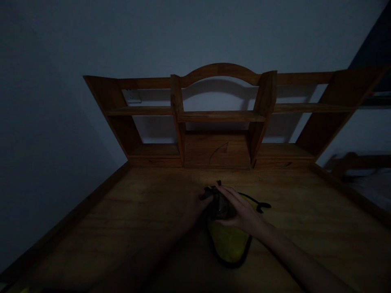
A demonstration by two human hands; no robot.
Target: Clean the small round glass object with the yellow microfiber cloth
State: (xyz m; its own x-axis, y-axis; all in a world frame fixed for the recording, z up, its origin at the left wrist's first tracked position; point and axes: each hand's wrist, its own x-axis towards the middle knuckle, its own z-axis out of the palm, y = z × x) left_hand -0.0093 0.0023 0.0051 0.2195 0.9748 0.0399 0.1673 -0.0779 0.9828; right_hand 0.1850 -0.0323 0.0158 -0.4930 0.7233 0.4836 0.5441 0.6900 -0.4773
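Observation:
A yellow pouch-like thing (pixel 231 244) with black edging lies on the wooden desk, and a black strap or cord (pixel 263 205) sticks out at its right. Above its upper part, a small dark object (pixel 222 207) with a faint shine sits between my hands; its kind is too dark to make out. My right hand (pixel 241 211) curves around that object from the right, fingers over its top and thumb below. On the left, my left hand (pixel 195 207) is closed at a black part (pixel 209 191) of it, with most fingers in shadow.
The wooden desk top (pixel 146 228) has raised side edges. At its back stands a wooden shelf unit (pixel 221 116) with a closed central panel (pixel 217 149) and small drawers (pixel 155 162). A wall socket (pixel 133 96) shows behind the left shelf. The room is dim.

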